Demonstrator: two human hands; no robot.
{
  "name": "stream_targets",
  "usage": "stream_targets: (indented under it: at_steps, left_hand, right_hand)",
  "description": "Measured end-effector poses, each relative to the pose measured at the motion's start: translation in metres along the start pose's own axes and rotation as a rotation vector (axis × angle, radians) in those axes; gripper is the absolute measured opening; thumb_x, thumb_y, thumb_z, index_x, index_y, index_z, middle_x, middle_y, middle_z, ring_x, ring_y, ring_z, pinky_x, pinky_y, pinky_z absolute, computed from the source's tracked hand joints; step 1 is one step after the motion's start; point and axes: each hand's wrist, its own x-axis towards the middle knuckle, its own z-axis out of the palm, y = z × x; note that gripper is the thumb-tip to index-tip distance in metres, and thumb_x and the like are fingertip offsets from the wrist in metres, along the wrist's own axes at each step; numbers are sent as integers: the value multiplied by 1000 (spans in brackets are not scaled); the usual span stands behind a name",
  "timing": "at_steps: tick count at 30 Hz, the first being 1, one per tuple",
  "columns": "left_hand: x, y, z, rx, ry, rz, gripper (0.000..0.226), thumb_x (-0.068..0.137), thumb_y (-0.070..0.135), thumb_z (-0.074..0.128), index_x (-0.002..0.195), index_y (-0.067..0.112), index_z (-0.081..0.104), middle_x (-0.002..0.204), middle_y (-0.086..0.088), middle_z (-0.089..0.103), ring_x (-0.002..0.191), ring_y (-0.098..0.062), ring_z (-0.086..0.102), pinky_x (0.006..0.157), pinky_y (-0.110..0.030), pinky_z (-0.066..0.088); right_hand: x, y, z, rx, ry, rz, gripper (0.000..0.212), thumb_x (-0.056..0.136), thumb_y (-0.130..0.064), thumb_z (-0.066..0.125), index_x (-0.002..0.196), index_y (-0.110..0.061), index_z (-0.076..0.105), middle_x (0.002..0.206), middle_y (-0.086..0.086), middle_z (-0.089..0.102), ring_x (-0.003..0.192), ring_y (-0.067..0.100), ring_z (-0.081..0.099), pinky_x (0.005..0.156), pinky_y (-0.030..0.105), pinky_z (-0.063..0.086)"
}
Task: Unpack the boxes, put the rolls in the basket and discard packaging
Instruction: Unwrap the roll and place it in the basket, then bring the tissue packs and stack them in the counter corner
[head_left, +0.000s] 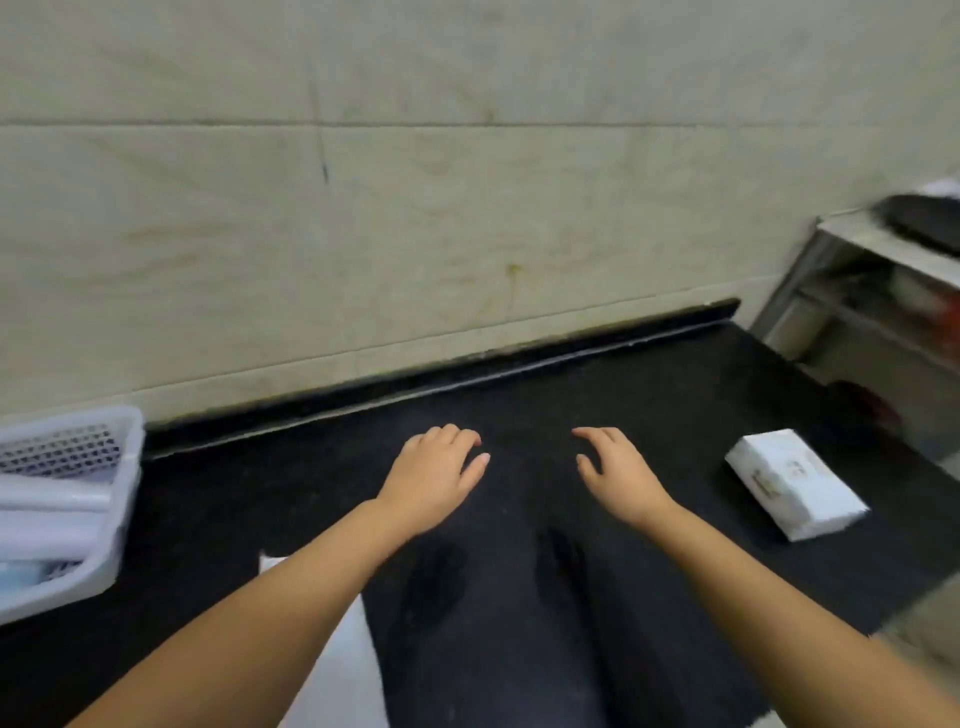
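Both my hands hover over the middle of a black countertop (519, 597). My left hand (436, 475) is palm down with fingers loosely curled and holds nothing. My right hand (618, 470) is also empty, fingers apart. A white box (795, 483) lies on the counter to the right, well apart from my right hand. At the left edge stands a white perforated basket (78, 571) with white rolls (52, 519) lying inside it. A white flat piece (343, 670) shows beneath my left forearm, partly hidden.
A pale tiled wall (415, 208) runs behind the counter with a black raised strip at its foot. To the far right a grey metal shelf unit (883, 291) stands beyond the counter's end, with a dark object on top.
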Motion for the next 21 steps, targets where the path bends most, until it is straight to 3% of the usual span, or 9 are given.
stream_targets:
  at_steps: [6, 10, 13, 18, 21]
  left_hand:
    - [93, 136, 61, -39, -121, 165, 36, 96, 40, 35, 119, 18, 51, 111, -3, 59, 103, -23, 53, 88, -36, 41]
    - [120, 204, 108, -49, -237, 180, 37, 97, 39, 34, 121, 17, 49, 116, -4, 57, 107, -23, 52, 92, -37, 41]
    - [119, 227, 143, -37, -341, 151, 38, 97, 40, 33, 123, 17, 47, 120, -5, 54, 112, -23, 49, 95, -37, 40]
    - [93, 230, 189, 56, -368, 135, 37, 94, 38, 39, 121, 15, 50, 124, -6, 50, 113, -24, 47, 95, -35, 40]
    - [75, 230, 203, 98, -294, 135, 37, 85, 31, 59, 115, 9, 58, 119, -13, 59, 110, -31, 57, 98, -42, 44]
  right_hand:
    - [-4, 151, -87, -79, 133, 222, 40, 91, -17, 48, 131, -12, 48, 136, 12, 46, 125, 29, 44, 103, 42, 38]
    - [-5, 221, -113, -213, 110, 371, 50, 90, -31, 50, 137, -20, 38, 146, 9, 34, 133, 29, 32, 102, 46, 36]
    - [-3, 249, -109, -250, 38, 430, 62, 85, -47, 53, 139, -25, 31, 151, 9, 24, 136, 30, 25, 104, 50, 32]
    - [-6, 278, -86, -336, -7, 488, 78, 80, -50, 58, 143, -32, 16, 152, 14, 17, 131, 36, 30, 100, 51, 33]
    - [-4, 286, -80, -346, 41, 520, 82, 79, -53, 55, 145, -32, 11, 141, 17, 31, 121, 37, 39, 97, 49, 34]
